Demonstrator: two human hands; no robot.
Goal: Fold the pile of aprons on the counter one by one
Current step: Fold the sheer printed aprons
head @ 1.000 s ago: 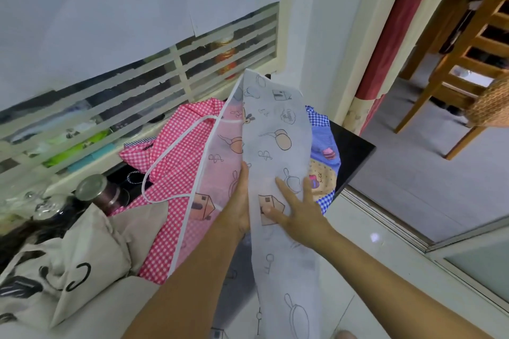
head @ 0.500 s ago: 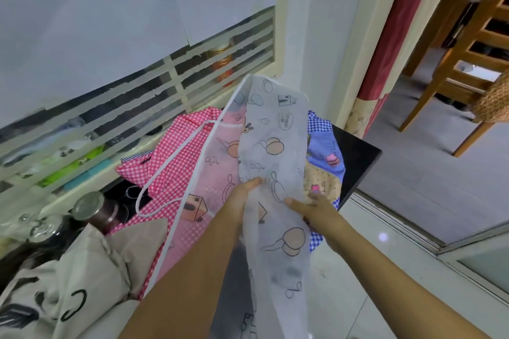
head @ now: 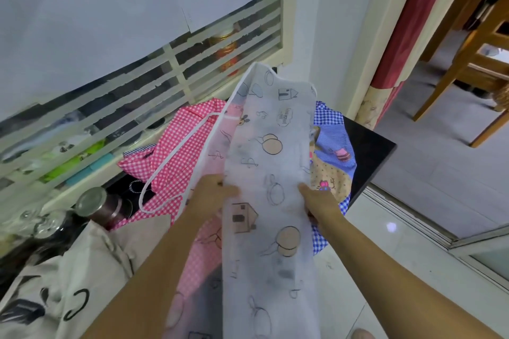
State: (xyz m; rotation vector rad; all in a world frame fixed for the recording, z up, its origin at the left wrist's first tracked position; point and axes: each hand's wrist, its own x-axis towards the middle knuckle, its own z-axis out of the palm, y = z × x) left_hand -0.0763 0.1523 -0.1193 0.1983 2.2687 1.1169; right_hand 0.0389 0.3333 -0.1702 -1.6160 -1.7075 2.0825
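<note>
Holding the white printed apron (head: 268, 173) by its two long edges, the left hand (head: 212, 192) and the right hand (head: 316, 198) each close on the cloth about midway along its length, fingers tucked behind so only the thumbs and knuckles show. This apron is already narrowed into a long strip; its far end lies up on the pile, its near end hangs down past the counter edge toward the floor. Under it sit a pink checked apron (head: 176, 151) with a white neck loop (head: 170, 173), and a blue checked one (head: 333, 146) on the dark counter (head: 369, 151). To the left lies a beige cloth with black marks (head: 68, 283), beside a metal-lidded jar (head: 96, 203). The thin fabric looks slippery, so the strip could slide open if either hold loosens, and lifting it may drag the loose loop or the pile along. How many layers the strip holds, where its lower end stops, and how deep the pile goes cannot be made out.
</note>
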